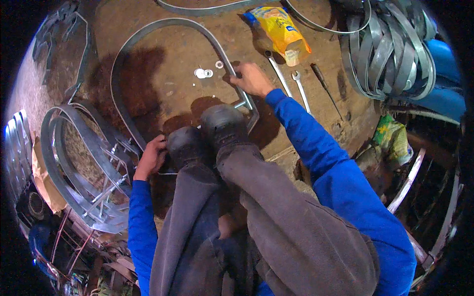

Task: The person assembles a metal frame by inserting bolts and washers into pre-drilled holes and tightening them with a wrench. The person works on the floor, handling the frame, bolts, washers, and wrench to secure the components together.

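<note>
A large metal band bent into a loop lies on the brown work surface in front of me. My right hand pinches its right side between thumb and fingers. By the loop's lower left part is my left hand, fingers curled around the strip, partly hidden by my shoe. A bolt sticks through the band's bent end below my right hand. My two dark shoes rest at the loop's near side and cover part of it. Inside the loop lie white washers and a single ring.
Right of the loop lie two wrenches, a screwdriver and a yellow bag. Bundled metal strips are heaped at the far right. Several bands with bolts are stacked at left. A green-yellow packet sits lower right.
</note>
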A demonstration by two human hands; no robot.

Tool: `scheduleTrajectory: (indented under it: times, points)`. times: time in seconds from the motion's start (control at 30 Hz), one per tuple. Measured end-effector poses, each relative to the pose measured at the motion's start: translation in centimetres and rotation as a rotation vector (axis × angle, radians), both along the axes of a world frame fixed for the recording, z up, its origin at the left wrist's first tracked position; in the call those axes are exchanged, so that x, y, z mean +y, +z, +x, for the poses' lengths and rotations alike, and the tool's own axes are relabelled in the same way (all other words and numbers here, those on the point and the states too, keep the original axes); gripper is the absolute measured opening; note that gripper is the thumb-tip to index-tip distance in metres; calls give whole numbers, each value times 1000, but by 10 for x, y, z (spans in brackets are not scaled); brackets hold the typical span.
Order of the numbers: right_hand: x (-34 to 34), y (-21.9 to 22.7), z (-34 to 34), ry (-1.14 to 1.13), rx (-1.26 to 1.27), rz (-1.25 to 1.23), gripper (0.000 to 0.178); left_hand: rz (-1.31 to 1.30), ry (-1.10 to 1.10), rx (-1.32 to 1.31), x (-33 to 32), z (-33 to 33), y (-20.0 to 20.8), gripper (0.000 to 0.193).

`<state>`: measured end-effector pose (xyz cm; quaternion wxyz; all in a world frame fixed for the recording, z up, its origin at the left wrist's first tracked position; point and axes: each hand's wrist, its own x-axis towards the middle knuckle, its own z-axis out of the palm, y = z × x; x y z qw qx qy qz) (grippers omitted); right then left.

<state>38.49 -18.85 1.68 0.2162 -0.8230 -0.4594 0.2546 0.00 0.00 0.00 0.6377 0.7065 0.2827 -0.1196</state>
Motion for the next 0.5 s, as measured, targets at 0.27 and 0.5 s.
scheduleTrajectory:
  times: [0.27, 0.5]
  points:
    - [0, 2, -6, -2, 61, 60, 23, 316, -170, -99, -2, 8, 26, 28]
    - [-2, 17, -8, -10, 64, 41, 25, 372, -111, 10, -13, 10, 33, 28]
